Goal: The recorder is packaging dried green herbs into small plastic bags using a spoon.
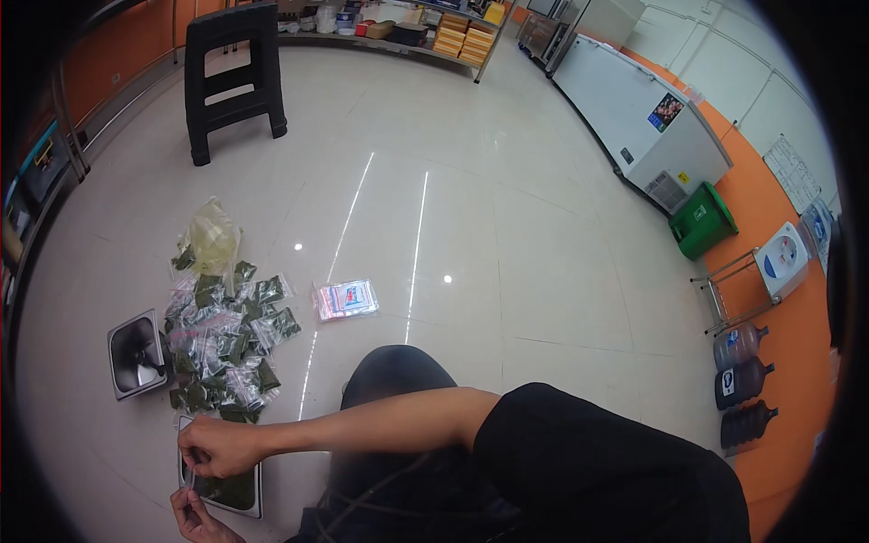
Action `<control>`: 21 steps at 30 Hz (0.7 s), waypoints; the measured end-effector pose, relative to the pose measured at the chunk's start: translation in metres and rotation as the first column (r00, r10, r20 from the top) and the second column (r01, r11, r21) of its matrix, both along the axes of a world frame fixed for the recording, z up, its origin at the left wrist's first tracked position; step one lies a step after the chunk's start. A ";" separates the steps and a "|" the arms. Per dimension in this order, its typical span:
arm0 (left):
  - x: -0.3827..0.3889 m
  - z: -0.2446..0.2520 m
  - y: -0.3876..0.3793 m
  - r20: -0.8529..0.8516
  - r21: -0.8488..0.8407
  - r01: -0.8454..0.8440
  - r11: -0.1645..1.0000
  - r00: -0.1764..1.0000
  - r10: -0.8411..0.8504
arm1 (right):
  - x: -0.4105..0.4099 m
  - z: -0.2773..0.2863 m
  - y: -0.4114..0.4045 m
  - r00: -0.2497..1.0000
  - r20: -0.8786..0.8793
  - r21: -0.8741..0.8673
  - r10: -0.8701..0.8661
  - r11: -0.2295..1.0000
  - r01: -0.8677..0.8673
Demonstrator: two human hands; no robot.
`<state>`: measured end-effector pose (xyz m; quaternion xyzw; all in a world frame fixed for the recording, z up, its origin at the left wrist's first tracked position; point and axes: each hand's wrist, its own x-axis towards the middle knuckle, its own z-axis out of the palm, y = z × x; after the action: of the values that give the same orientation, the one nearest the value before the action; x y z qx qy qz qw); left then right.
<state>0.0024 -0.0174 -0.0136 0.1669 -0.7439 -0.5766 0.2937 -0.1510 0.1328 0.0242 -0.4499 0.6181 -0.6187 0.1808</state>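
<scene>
Over a steel food pan [259,475] on the floor, my right hand [220,444] pinches the upper end of what looks like a small clear plastic bag [190,480]. Just below, my left hand [197,519] grips its lower end between thumb and fingers. Most of the bag is hidden by my fingers. Dark green leafy matter [237,492] lies in the pan, partly covered by my right hand. Beyond the pan is a heap of clear zip bags [234,343] holding dark green pieces.
An empty-looking steel pan [112,360] stands left of the heap. Behind it sits a yellowish plastic bag [214,234]. A pack of zip bags [347,300] lies to the right, near my knee [400,373]. Farther off are a black stool [234,102] and a chest freezer [611,95].
</scene>
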 end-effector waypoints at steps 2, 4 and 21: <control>0.004 -0.007 -0.006 0.028 -0.020 0.018 1.000 0.999 -0.017 | 0.001 -0.004 -0.001 1.000 -0.001 0.031 0.004 1.000 -0.003; 0.004 -0.002 0.000 0.056 -0.042 0.028 0.999 0.998 -0.025 | 0.003 -0.007 -0.006 0.991 -0.105 -0.008 -0.082 0.997 0.081; -0.005 0.018 0.018 -0.066 0.175 -0.047 0.984 0.996 0.059 | 0.002 0.021 -0.004 0.995 0.030 0.209 0.098 0.973 -0.102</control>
<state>-0.0024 0.0009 0.0042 0.1910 -0.6755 -0.6364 0.3195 -0.1494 0.1289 0.0455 -0.4530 0.6546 -0.5445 0.2643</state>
